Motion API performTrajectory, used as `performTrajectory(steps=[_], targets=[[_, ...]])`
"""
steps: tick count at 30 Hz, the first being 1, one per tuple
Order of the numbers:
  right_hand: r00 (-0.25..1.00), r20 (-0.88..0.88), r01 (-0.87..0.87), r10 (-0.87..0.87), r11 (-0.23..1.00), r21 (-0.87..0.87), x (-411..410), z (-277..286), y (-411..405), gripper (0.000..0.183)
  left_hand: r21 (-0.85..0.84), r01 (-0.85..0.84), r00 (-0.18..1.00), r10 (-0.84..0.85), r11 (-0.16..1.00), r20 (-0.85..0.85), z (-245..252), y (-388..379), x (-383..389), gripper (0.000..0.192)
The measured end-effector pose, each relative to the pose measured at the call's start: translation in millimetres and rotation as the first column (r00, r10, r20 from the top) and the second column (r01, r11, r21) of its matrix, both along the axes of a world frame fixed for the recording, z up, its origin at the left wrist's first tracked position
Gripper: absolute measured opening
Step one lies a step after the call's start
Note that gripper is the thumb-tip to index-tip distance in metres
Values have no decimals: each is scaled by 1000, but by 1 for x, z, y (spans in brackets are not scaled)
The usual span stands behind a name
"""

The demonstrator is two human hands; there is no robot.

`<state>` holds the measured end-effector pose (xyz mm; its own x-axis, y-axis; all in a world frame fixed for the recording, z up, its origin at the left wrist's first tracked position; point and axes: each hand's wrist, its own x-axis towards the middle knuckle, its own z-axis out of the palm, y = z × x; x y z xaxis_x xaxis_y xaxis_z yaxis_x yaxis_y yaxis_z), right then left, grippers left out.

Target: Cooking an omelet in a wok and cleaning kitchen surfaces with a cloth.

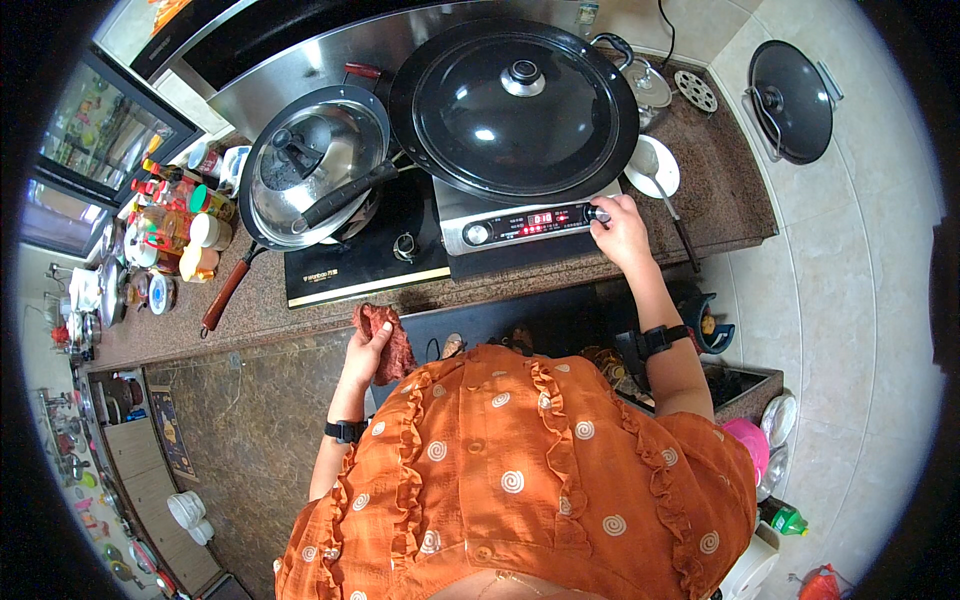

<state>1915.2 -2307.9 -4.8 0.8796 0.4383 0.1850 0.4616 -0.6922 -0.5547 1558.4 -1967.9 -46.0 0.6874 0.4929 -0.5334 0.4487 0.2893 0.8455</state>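
With my right hand (621,231) I grip the knob (598,214) at the right end of an induction cooker's control panel (525,225), whose red display is lit. On that cooker stands a wide black pan with a black lid (517,135) and a round lid knob. My left hand (367,351) holds a reddish-brown cloth (394,349) in front of the counter edge. Left of the big pan, a wok (255,202) carries a domed steel lid (337,142); a black-handled utensil (349,195) lies across that lid.
Bottles and jars (172,217) crowd the counter's left side. A white plate (667,169) with a ladle (660,180) lies right of the big pan, the ladle's handle jutting over the counter edge. A black lid (791,101) hangs on the tiled wall.
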Motion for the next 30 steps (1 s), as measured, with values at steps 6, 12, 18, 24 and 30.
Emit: performTrajectory(steps=[6, 12, 18, 24, 30], targets=[[1000, -2, -11, 11, 1000, -3, -2, 2, 0, 35, -8, -7, 1000, 7, 1000, 22, 2, -2, 0, 32], [999, -8, -34, 34, 999, 20, -3, 4, 0, 35, -10, -9, 1000, 9, 1000, 11, 0, -2, 0, 32], [999, -4, -49, 49, 999, 14, -1, 0, -1, 34, 27, 6, 1000, -6, 1000, -3, 3, -3, -1, 33], [996, -70, -47, 47, 999, -3, -1, 6, -1, 37, 14, 15, 1000, -15, 1000, -16, 2, -1, -1, 33], [986, 161, -57, 46, 996, 65, -30, 28, 4, 43, 66, 199, 980, -198, 978, -20, 24, -1, 7, 58]])
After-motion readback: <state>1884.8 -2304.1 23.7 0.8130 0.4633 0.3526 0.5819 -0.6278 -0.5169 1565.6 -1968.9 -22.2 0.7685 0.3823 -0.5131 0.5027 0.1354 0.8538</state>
